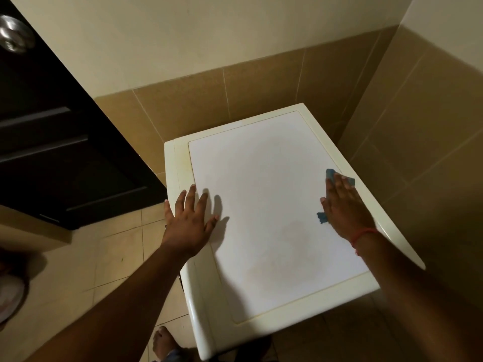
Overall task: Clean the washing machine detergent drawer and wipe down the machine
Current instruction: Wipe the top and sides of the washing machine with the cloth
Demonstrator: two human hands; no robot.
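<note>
The washing machine [261, 205] stands in a tiled corner, and I see its flat white top with a cream rim from above. My left hand [189, 220] rests flat on the top's left edge, fingers spread. My right hand [345, 205] presses a blue cloth [330, 175] flat against the right side of the top. The cloth shows past my fingertips and again below my thumb. Faint brownish marks lie across the middle of the white top. The detergent drawer is out of sight.
Tan tiled walls [261, 95] close in behind and to the right of the machine. A dark door [52, 126] with a metal knob [14, 33] stands at the left. Beige floor tiles [104, 257] lie below, with my bare foot [163, 343] near the machine's front.
</note>
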